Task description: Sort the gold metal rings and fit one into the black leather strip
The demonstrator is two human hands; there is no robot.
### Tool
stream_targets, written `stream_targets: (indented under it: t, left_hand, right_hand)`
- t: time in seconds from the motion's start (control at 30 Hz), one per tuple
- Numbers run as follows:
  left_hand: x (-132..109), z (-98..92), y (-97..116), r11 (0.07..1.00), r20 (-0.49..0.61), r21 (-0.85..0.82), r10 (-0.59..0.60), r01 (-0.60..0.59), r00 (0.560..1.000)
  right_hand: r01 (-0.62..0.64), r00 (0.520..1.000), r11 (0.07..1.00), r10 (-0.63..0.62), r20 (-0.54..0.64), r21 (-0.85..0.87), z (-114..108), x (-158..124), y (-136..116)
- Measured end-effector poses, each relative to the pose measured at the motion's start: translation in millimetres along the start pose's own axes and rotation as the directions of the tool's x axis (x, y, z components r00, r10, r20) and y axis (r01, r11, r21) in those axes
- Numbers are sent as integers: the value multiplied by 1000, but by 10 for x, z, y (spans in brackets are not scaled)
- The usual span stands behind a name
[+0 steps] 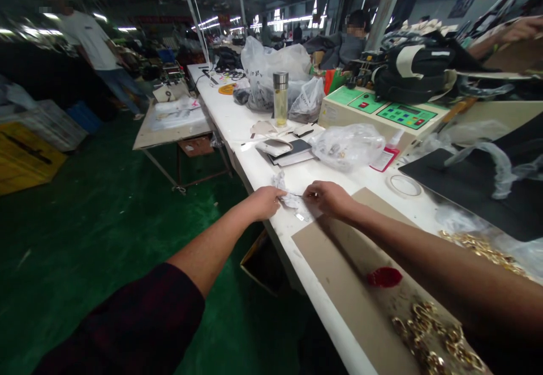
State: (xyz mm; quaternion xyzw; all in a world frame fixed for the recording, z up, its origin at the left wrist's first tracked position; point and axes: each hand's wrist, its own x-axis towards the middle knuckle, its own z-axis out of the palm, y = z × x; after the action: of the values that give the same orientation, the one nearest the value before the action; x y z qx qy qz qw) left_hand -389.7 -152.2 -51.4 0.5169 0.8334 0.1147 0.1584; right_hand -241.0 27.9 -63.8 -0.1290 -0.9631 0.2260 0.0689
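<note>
My left hand [267,202] reaches to the near edge of the white table, its thumb and fingers closed on a crumpled whitish paper [291,200]. Just to the right, my right hand [327,198] is closed in a pinch. A thin dark line shows at its fingertips, too small to name. Under my right hand begins a brown cardboard sheet [316,250]. A dark red piece [384,276] and a pile of gold-coloured metal fittings [432,330] lie on that sheet, below my right forearm.
Beyond my hands are a dark notebook [297,153], a clear plastic bag [350,146], a tape roll [404,185], a red-labelled bottle [386,157] and a glass drink bottle [280,100]. A machine with green panels [382,109] stands behind. People are farther off.
</note>
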Motion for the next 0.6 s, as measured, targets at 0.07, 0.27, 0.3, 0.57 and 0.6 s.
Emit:
stream_targets:
  t: [0.07, 0.27, 0.3, 0.57, 0.6]
  left_hand:
    - [1, 0, -4, 1000, -1, -4, -4, 4, 1000]
    - [-2, 22, -43, 1000, -5, -19, -5, 5, 1000]
    - [-1, 25, -51, 1000, -1, -24, -6, 6, 1000]
    - [9, 42, -86, 998, -3, -59, -3, 3, 1000]
    - [9, 43, -88, 998, -5, -65, -4, 4, 1000]
  right_hand:
    - [-21, 999, 999, 22, -24, 36, -28, -30, -22]
    - [-54, 999, 994, 53, 14, 96, 66, 178, -134]
    - [-54, 998, 994, 52, 32, 96, 86, 224, -133]
    - [-129, 988, 985, 119, 96, 110, -3, 166, 45]
    - [-145, 986, 982, 133, 100, 125, -35, 120, 49]
